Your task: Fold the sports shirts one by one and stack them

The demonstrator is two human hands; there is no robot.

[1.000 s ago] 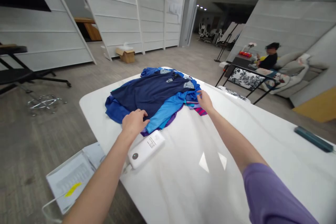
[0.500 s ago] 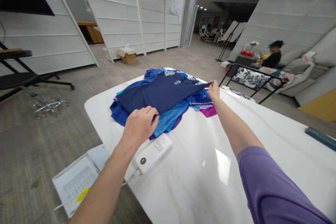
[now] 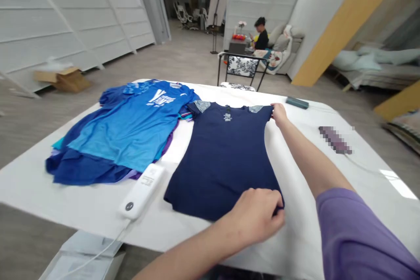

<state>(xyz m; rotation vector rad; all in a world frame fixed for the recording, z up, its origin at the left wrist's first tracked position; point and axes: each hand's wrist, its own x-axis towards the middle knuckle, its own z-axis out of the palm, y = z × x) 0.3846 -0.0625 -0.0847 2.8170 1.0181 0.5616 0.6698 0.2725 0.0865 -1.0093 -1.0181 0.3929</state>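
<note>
A navy T-shirt [image 3: 229, 153] with patterned pale shoulders is spread out in front of me, its neck pointing away. My right hand [image 3: 279, 114] pinches the end of its right sleeve. At the near right corner of the hem, my left hand [image 3: 260, 214] is closed on the cloth. Left of it lies a pile of shirts, topped by a blue T-shirt [image 3: 127, 127] with white lettering. The navy shirt's left sleeve meets the edge of that pile.
A white power bank [image 3: 142, 192] with a cable lies on the white table [image 3: 183, 232] near the pile. Farther right are a dark green case [image 3: 297, 103] and a blurred-out purplish object [image 3: 335, 140]. A chair [image 3: 243, 68] stands beyond the table; a person [image 3: 261, 37] sits behind it.
Both hands have carried the navy T-shirt off the pile to the right, and it now lies spread on the table. The blue shirt beneath is uncovered. My view has turned right.
</note>
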